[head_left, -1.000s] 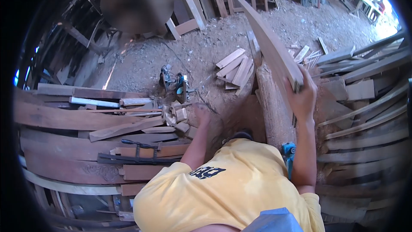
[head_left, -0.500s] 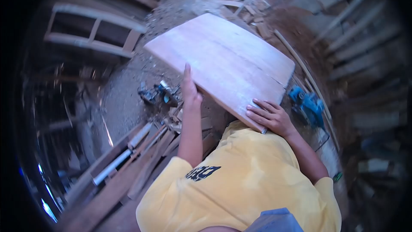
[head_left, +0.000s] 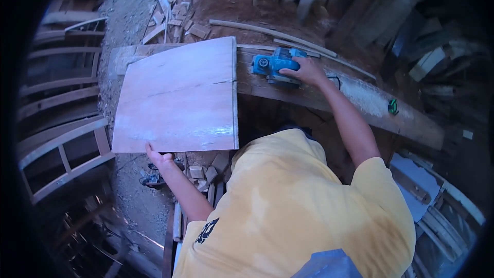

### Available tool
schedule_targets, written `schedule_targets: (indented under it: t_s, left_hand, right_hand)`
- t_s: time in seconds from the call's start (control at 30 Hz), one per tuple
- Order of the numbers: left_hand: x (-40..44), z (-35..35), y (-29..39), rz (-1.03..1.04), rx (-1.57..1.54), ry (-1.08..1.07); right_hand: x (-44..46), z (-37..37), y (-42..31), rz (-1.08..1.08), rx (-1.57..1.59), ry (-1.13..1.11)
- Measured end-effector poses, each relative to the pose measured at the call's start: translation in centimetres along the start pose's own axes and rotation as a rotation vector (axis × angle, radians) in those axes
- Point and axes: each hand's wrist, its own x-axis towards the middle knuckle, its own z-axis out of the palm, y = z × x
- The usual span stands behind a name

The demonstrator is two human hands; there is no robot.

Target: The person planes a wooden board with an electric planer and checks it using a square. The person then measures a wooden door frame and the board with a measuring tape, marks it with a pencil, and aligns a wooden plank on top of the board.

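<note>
A broad flat wooden panel [head_left: 177,98] with a crack line across it lies partly over a long wooden beam [head_left: 309,95]. My left hand [head_left: 160,158] grips the panel's near edge at its left end, thumb on top and the other fingers partly under it. On the beam, right of the panel, stands a blue power planer [head_left: 278,66]. My right hand [head_left: 306,70] is wrapped round the planer's handle. A gap separates planer and panel.
A green tape measure [head_left: 393,106] rests on the beam's right part. Wood offcuts [head_left: 198,31] and thin strips lie beyond. Slatted wooden frames [head_left: 67,164] stand at the left. More tools lie on the ground below the panel.
The view has turned to the right. The panel, earlier held up, now lies lower and flatter over the beam. My right hand has let go of it and taken hold of the planer.
</note>
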Motion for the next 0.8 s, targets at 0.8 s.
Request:
schedule_targets:
  t_s: [0.8]
  left_hand:
    - [8.0,-6.3,-16.0,-0.105,-0.415,-0.081]
  right_hand:
    - [8.7,6.2,-17.8,-0.427,-0.25,0.131]
